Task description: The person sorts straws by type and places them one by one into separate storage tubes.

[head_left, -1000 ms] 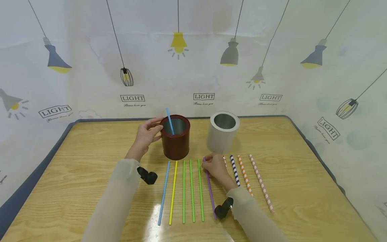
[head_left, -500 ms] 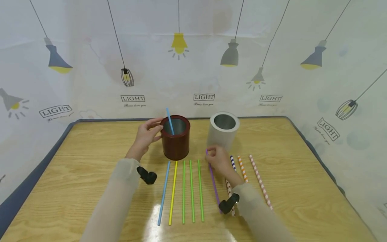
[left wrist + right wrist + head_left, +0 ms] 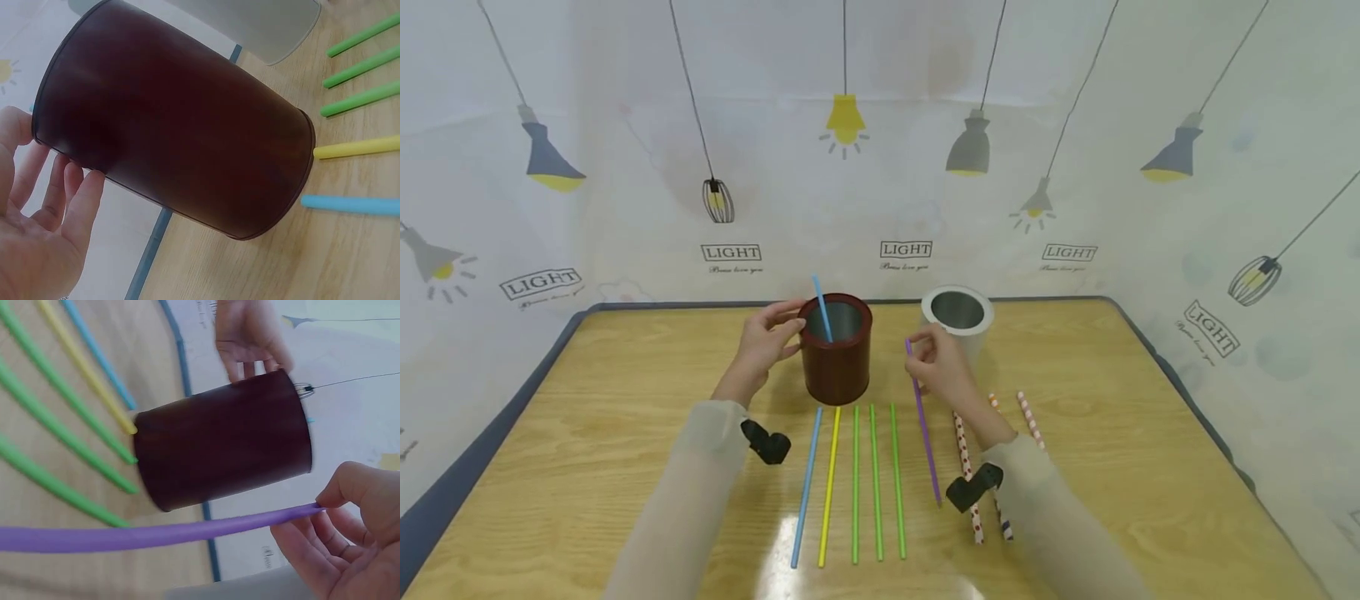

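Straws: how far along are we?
Early, by the look of it. Done: one blue straw stands in the dark red container, which the left hand touches. In hand: the purple straw, pinched by the right hand. Likely left: a second blue straw, a yellow straw, three green straws and patterned straws partly hidden by the right arm.

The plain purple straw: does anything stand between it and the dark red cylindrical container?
Nothing visible does. There is an open gap between the purple straw and red container; the left hand touches the container's opposite side, and the plain blue straw inside takes up little room.
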The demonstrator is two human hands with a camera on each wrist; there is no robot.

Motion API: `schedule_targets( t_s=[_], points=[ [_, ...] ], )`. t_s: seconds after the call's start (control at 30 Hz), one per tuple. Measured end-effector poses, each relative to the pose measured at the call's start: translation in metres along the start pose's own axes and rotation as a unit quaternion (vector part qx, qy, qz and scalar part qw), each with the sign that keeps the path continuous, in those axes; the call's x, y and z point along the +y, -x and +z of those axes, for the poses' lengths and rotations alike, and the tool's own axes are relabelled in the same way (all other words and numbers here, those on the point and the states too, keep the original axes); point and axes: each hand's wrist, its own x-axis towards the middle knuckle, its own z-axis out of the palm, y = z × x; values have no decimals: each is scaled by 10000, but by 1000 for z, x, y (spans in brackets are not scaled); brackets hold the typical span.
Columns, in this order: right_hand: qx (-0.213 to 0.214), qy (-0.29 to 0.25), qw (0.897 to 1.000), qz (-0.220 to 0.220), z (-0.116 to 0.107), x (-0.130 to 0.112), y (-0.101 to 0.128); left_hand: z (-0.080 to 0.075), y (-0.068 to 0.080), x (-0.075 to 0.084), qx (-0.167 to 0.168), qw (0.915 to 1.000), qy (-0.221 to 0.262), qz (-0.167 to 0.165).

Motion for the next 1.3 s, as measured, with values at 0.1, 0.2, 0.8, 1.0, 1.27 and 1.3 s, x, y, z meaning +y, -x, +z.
schedule_targets(
  t_s=[0.1,0.2,0.8,1.0,1.27,1.3],
  points=[
    [20,-4,9997,-224,-5,-10,-7,2,1,-1,6,10000,-2,-13],
    [63,49,9993,-361,-8,-14,-15,3,2,-3,-4,10000,-4,-72],
    [-70,-489,9958,-772,-9,-65,-81,2,-1,0,-86,10000,-23,-17],
    [-19,-610,9920,-1107,-2,-93,-99,-3,-1,-2,-56,10000,-34,-2],
    [238,-818,9868,-1380,1,-127,-122,-4,-1,-1,-5,10000,-9,-17],
    [289,-843,9862,-1394,2,-129,-125,-4,-1,-1,-15,10000,-12,2]
  ],
)
